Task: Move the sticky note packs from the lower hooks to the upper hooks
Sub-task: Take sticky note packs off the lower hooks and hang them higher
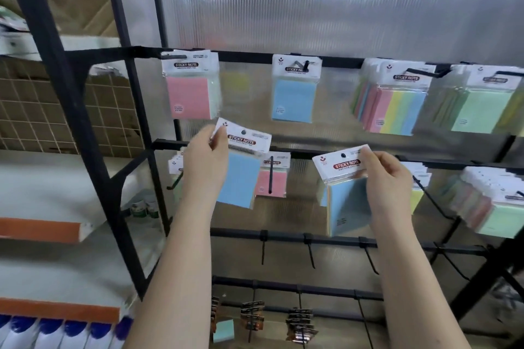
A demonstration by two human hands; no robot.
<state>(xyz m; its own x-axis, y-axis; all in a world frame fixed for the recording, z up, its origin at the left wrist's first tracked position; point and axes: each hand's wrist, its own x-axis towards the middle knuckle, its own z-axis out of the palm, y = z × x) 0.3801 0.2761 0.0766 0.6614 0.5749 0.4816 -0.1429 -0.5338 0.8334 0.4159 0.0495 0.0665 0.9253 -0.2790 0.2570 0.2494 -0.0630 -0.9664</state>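
My left hand (205, 159) pinches the white header card of a blue sticky note pack (240, 178), held free in front of the second rail. My right hand (387, 176) pinches the header of another blue pack (347, 201), tilted and off any hook. On the upper rail (246, 56) hang a pink pack (188, 96), a blue pack (294, 99), a multicolour bunch (392, 105) and a green pack (482, 110). On the second rail (300, 154) a pink pack (270, 181) stays on its hook, with more packs at the left (175, 163) and right (493, 201).
Bare black hooks (310, 252) stick out from a third rail below. Small dark packets (251, 314) hang on the lowest rail. A black frame post (71, 110) stands to the left, with orange-edged shelves (39, 231) and blue-capped bottles (51, 331) beyond it.
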